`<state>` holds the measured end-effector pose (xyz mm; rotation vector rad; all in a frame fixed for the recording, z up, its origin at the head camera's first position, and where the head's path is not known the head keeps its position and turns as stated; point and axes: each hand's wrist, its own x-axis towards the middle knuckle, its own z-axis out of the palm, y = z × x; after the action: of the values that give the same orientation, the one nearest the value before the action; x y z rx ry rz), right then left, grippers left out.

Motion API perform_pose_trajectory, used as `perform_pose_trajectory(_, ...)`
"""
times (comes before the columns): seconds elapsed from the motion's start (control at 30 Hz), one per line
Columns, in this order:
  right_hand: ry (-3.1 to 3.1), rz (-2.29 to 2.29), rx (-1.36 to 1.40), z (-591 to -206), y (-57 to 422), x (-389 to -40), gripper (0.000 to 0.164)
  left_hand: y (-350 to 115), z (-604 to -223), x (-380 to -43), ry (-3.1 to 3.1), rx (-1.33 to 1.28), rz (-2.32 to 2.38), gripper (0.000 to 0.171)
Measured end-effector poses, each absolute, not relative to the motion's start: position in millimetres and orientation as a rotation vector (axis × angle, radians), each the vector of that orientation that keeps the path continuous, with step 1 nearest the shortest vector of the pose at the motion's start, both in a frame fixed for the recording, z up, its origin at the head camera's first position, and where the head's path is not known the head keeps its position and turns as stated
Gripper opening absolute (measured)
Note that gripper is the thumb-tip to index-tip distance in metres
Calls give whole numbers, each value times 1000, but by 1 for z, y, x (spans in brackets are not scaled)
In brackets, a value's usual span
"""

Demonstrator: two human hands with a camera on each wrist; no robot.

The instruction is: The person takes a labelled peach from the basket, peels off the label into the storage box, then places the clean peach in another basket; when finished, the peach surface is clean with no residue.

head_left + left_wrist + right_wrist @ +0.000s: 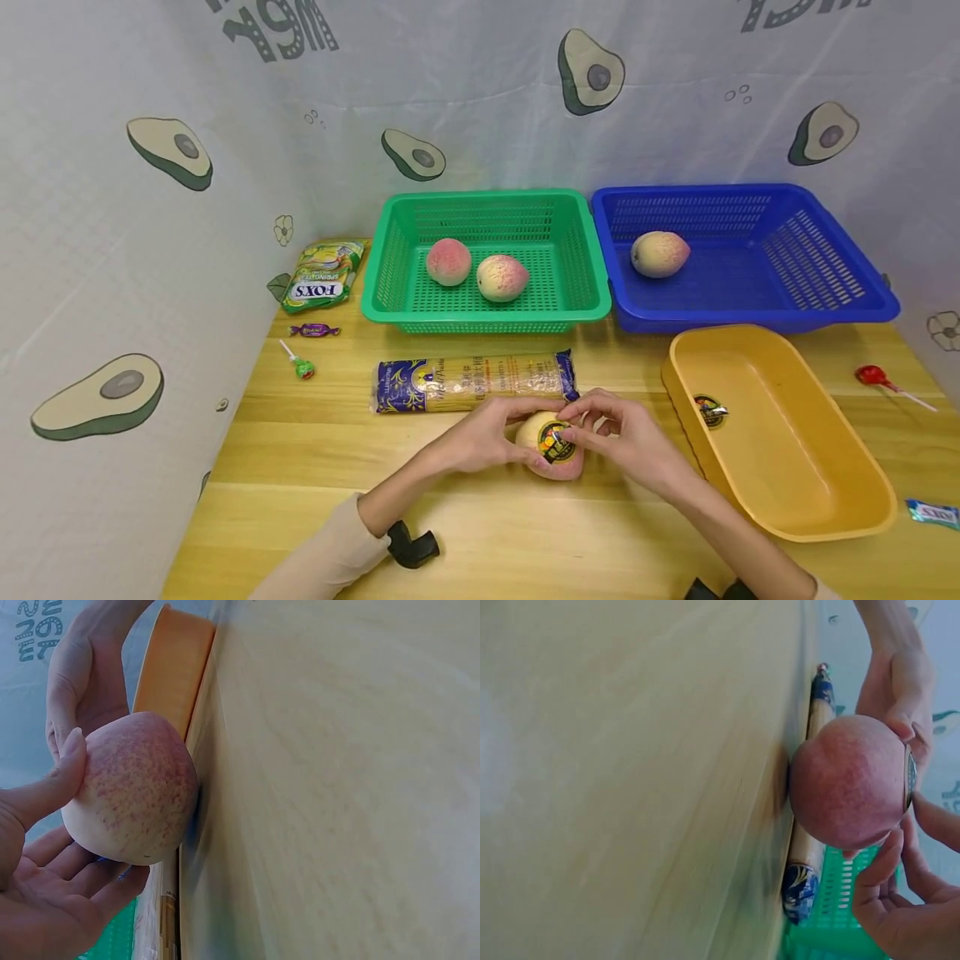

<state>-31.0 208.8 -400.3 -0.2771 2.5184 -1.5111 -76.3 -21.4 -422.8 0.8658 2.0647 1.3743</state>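
Observation:
Over the front middle of the table, my left hand (pixel 487 435) grips a pale yellow and pink peach (pixel 553 473), its thumb and fingers round the fruit's left side. A round black sticker (pixel 557 443) with coloured fruit lies on the peach's upper face. My right hand (pixel 617 433) has its thumb at the sticker's right edge, and its curled fingers rest close against the fruit. The right wrist view shows the sticker edge-on (pixel 910 777) beside the right thumb. In the left wrist view the peach (pixel 139 791) hides part of the right hand.
Behind the hands lies a spaghetti packet (pixel 480 383). Two peaches sit in the green basket (pixel 487 317), one in the blue basket (pixel 750 317). A yellow tub (pixel 795 450) with a similar sticker (pixel 708 411) stands right. Lollipops (pixel 303 367) (pixel 872 376) and wrapped sweets (pixel 315 330) lie at the sides.

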Motion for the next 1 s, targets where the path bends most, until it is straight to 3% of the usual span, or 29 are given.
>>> perform_pose_trajectory(0.7, 2411, -1516, -269, -399, 215, -36, 11, -18, -422, -87, 2032, 993, 1325, 66)
perform_pose_trajectory(1.0, 2315, -1536, -235, -401, 220, -39, 19, -16, -419, -90, 2016, 923, 1322, 67)
